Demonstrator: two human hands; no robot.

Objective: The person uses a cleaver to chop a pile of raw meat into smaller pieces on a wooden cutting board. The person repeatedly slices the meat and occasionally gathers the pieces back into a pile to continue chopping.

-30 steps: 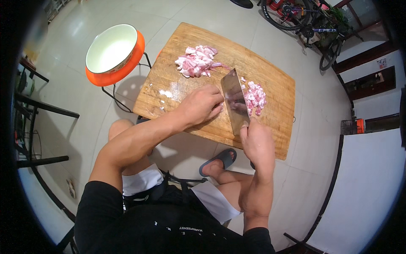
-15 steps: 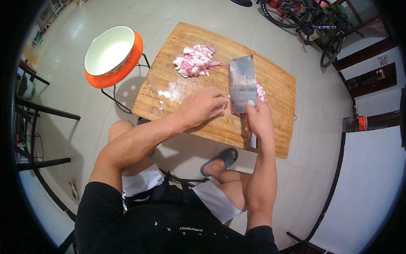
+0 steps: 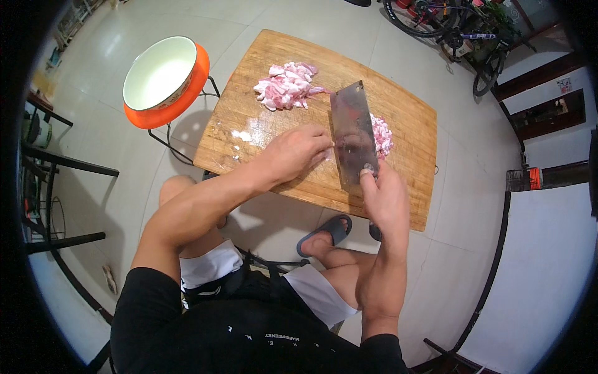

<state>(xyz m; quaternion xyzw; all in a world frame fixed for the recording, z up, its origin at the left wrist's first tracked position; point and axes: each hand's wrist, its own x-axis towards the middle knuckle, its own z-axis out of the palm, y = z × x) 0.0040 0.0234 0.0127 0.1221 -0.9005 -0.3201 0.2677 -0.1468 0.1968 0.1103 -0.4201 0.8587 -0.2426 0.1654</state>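
Note:
My right hand (image 3: 385, 194) is closed around a cleaver (image 3: 354, 128), thumb resting near the base of its broad blade. The blade stands over the wooden board (image 3: 398, 181) close to the fingertips of my left hand (image 3: 302, 151). The left fingers are curled together at the board's surface; what they press on is mostly hidden, though a small pale bit shows under them. A heap of sliced pink and white raw meat (image 3: 288, 86) lies at the far left of the board. Smaller chopped meat pieces (image 3: 381, 134) sit right of the blade, partly covered by it.
Left of the board, a white enamel bowl (image 3: 159, 73) stands on an orange stool (image 3: 198, 84) with black legs. White scraps (image 3: 242, 135) lie on the board's left part. A bicycle (image 3: 458, 37) and plants are at the far right, dark metal bars (image 3: 71, 161) at the left.
The cleaver has tilted, its blade's top leaning left and its handle end lower and nearer to me. More of the chopped meat behind it shows. My left hand has shifted slightly.

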